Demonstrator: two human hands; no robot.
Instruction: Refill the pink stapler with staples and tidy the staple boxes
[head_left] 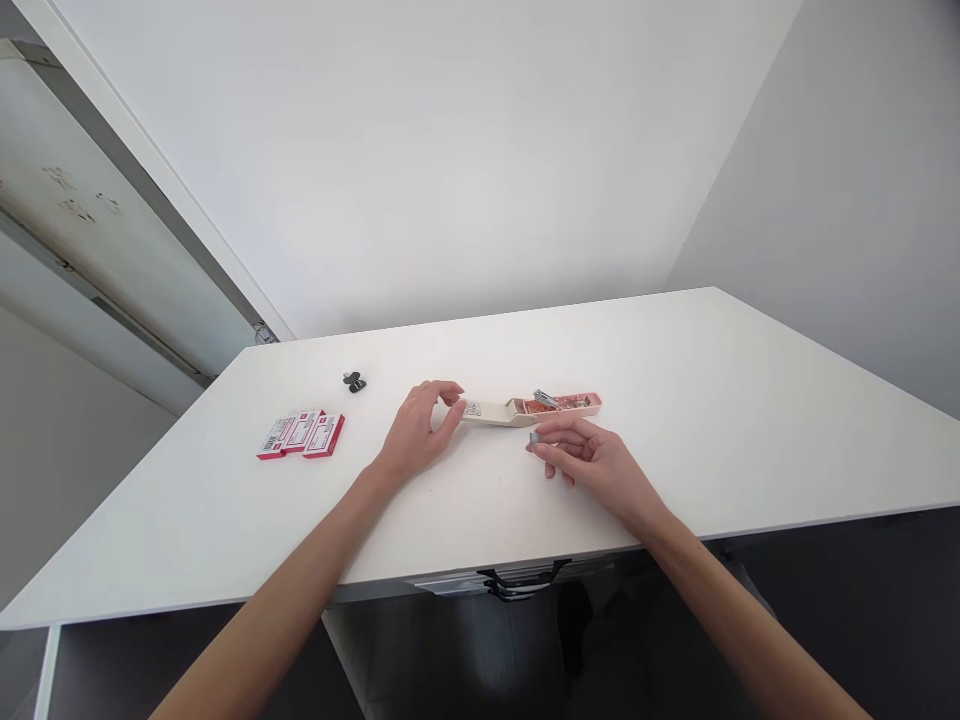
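Several red staple boxes (301,434) lay well left of the opened stapler (499,411) on the tabletop (750,400). My left grip (418,428) clamped the stapler's cream end. My right grip (592,460), just in front of the stapler, pinched a grey staple strip (535,438).

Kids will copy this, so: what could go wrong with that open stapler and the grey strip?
The right hand only lightly pinches the small grey strip; it could slip or crumble onto the table. The open stapler is steadied by the left hand at one end only, so it might swivel, and its metal parts lie exposed.
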